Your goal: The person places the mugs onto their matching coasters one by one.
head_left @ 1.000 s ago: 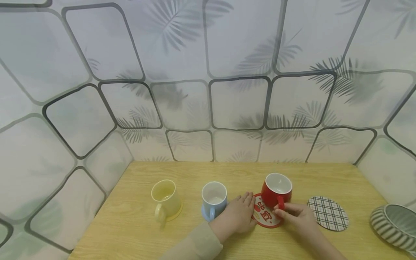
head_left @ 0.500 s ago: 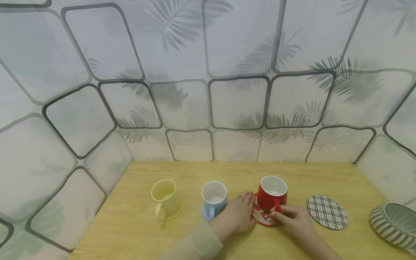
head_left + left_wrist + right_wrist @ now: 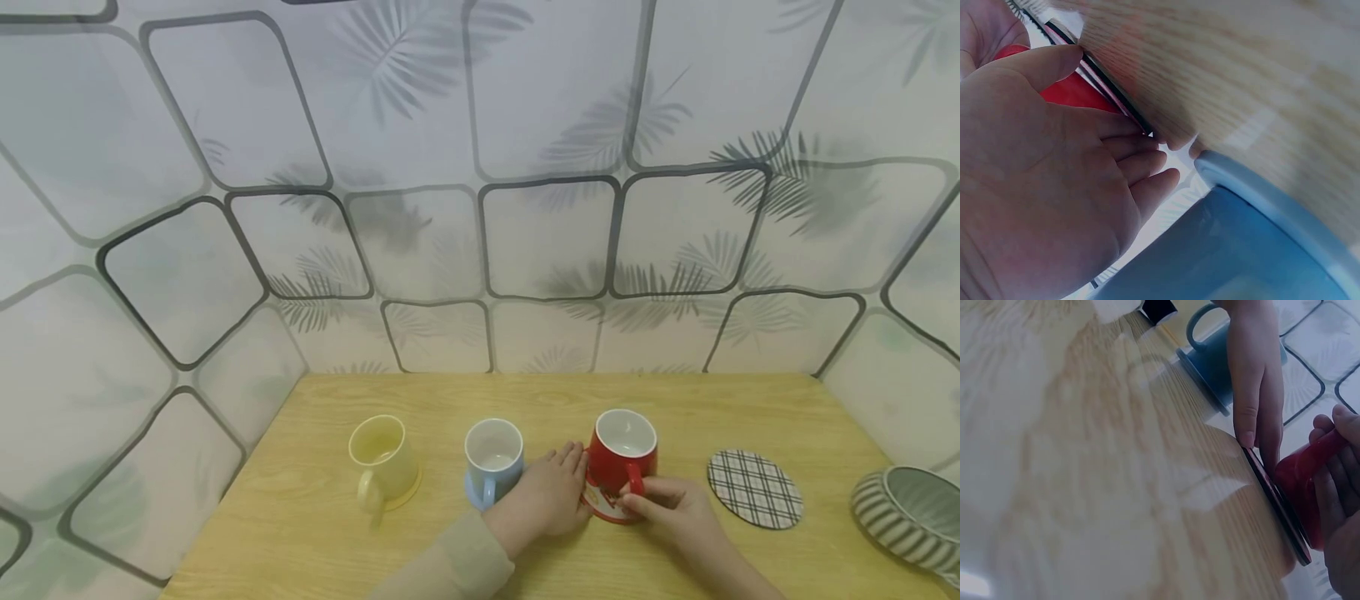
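Observation:
A red mug (image 3: 609, 468) with a white inside stands upright over a round red-rimmed coaster (image 3: 606, 508), covering most of its printed face. My right hand (image 3: 678, 512) pinches the mug's handle between thumb and fingers. Lying flat at the coaster's left edge, my left hand (image 3: 551, 497) has its fingers extended and the fingertips against the rim. The right wrist view shows the mug's base right at the coaster (image 3: 1277, 509). Just left of my left hand is a light blue mug (image 3: 504, 475) on a blue coaster (image 3: 472, 493).
A yellow mug (image 3: 397, 477) stands on a yellow coaster (image 3: 411, 493) farther left. Right of my right hand lies a plaid coaster (image 3: 755, 490). A striped ribbed pot (image 3: 892, 515) sits at the right edge. Patterned fabric (image 3: 547, 242) rises behind the wooden table (image 3: 300, 533).
My right hand has shifted the red mug to the left and slightly toward me, farther over the red-rimmed coaster. My left hand has stayed in place.

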A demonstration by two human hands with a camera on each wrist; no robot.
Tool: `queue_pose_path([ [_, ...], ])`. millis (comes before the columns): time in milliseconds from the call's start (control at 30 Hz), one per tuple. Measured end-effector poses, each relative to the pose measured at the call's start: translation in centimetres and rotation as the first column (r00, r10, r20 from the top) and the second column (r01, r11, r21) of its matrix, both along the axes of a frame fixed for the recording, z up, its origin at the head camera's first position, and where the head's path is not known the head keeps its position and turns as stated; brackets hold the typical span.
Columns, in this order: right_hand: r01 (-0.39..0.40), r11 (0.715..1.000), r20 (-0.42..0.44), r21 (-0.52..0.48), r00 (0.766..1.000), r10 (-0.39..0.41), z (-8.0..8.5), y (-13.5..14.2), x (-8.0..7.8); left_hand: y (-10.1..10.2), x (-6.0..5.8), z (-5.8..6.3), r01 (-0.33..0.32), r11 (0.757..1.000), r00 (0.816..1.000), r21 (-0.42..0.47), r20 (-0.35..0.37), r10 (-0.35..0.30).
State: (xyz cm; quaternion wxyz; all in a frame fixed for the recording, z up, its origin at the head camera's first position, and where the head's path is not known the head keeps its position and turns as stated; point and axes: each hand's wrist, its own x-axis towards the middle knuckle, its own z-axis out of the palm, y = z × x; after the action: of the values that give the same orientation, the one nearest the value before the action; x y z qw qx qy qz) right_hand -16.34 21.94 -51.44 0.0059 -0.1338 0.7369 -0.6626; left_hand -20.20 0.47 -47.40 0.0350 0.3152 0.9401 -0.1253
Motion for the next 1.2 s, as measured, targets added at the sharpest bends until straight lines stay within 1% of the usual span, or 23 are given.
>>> queue_pose_path([
  [167,-0.008,0.999,0.033,0.046,0.999,0.006,0.3,0.0,0.0,0.0,0.0,0.0,0.002,1.0,1.0,-0.002,0.003,-0.002],
  [267,-0.025,0.998,0.053,0.049,0.998,0.023,0.4,0.1,0.0,0.0,0.0,0.0,0.001,1.0,1.0,-0.007,0.002,-0.001],
  [500,-0.031,0.997,0.076,0.075,0.997,0.026,0.5,0.3,-0.3,0.0,0.1,0.3,-0.002,1.0,1.0,-0.015,0.001,0.002],
  [767,-0.113,0.989,0.145,0.092,0.984,0.099,1.1,0.6,-0.6,0.0,0.3,0.3,0.005,1.0,1.0,-0.009,-0.012,-0.005],
  [867,-0.128,0.983,0.17,0.13,0.98,0.105,1.4,0.7,-0.6,0.0,0.2,0.2,0.005,1.0,1.0,-0.006,-0.012,-0.005],
  [1033,-0.124,0.967,0.2,0.221,0.977,0.08,1.9,0.7,-0.6,0.0,0.1,0.1,-0.001,1.0,1.0,0.006,-0.003,0.001],
  [1200,-0.129,0.956,0.191,0.262,0.978,0.08,1.9,0.9,-0.6,0.0,0.1,0.1,0.0,1.0,1.0,0.011,0.004,0.0],
])
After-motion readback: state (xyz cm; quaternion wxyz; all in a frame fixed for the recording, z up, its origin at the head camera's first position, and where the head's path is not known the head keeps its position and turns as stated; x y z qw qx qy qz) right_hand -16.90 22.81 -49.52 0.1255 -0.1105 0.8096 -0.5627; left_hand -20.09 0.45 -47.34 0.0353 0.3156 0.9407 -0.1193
